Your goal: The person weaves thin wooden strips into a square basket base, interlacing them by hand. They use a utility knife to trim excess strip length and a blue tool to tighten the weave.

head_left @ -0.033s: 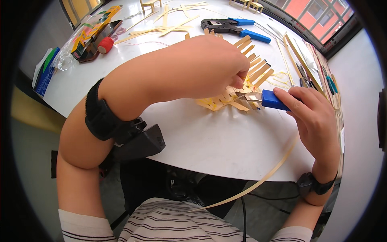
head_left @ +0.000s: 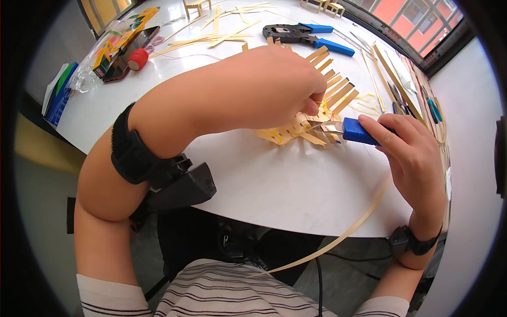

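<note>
A woven bamboo piece (head_left: 288,133), with pale strip ends sticking out and yellow and red thread in it, lies on the white table (head_left: 253,179). My left hand (head_left: 288,79) is closed at the woven piece, its arm bent across the table; most fingertips are hidden behind the hand. My right hand (head_left: 412,142) is closed round a blue-handled knife (head_left: 359,131). The knife's metal blade reaches to the weave, near my left fingers. A long bamboo strip (head_left: 351,230) curves from below my right hand down to my lap.
Behind the weave lies a blue-handled crimping tool (head_left: 296,35). Loose bamboo strips (head_left: 222,39) and small chairs (head_left: 197,6) are farther back. A red spool (head_left: 138,59) sits by a dark phone-like object (head_left: 129,53) at left. Long strips (head_left: 396,79) and green-handled pliers (head_left: 434,110) lie at right.
</note>
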`<state>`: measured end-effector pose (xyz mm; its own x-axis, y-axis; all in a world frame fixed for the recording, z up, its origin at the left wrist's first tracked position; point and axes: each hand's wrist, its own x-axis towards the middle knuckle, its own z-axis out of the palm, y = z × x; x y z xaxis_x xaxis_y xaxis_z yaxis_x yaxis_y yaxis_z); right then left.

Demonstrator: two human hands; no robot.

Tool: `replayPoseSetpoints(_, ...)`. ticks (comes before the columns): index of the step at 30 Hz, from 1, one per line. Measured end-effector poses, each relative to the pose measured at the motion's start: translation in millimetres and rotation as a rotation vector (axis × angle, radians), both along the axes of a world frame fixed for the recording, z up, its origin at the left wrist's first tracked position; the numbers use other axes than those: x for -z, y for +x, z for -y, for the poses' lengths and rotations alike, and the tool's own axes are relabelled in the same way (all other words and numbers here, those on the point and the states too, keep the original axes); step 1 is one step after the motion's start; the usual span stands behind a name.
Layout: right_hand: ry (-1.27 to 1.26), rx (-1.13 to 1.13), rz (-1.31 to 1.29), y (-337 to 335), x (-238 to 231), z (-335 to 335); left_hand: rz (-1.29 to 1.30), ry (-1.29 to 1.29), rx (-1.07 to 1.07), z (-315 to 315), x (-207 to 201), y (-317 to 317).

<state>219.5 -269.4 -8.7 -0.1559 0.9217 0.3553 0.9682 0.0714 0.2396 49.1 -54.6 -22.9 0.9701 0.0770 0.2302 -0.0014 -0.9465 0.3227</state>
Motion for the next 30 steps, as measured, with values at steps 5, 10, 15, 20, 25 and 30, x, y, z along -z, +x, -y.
replayPoseSetpoints(5,0.007,0.029,0.044,-10.6,-2.7,0.2,0.008,0.018,0.016,-0.9,0.9,0.8)
replayPoseSetpoints(10,0.027,0.028,0.075,-8.8,-2.2,0.4,0.004,0.044,0.006,-0.9,1.5,0.6)
replayPoseSetpoints(15,0.010,0.049,0.090,-14.8,-4.0,2.0,-0.021,0.036,0.002,1.5,-2.0,0.9)
replayPoseSetpoints(20,0.035,0.073,0.114,-7.8,-4.4,3.0,-0.009,0.032,0.008,2.9,-1.9,0.3)
replayPoseSetpoints(25,0.051,0.083,0.143,-7.8,-12.4,9.2,-0.058,0.009,-0.033,5.4,-5.6,-1.7)
replayPoseSetpoints(30,0.202,0.121,-0.138,15.1,-5.4,8.1,-0.156,-0.318,-0.104,-3.5,-6.5,2.2)
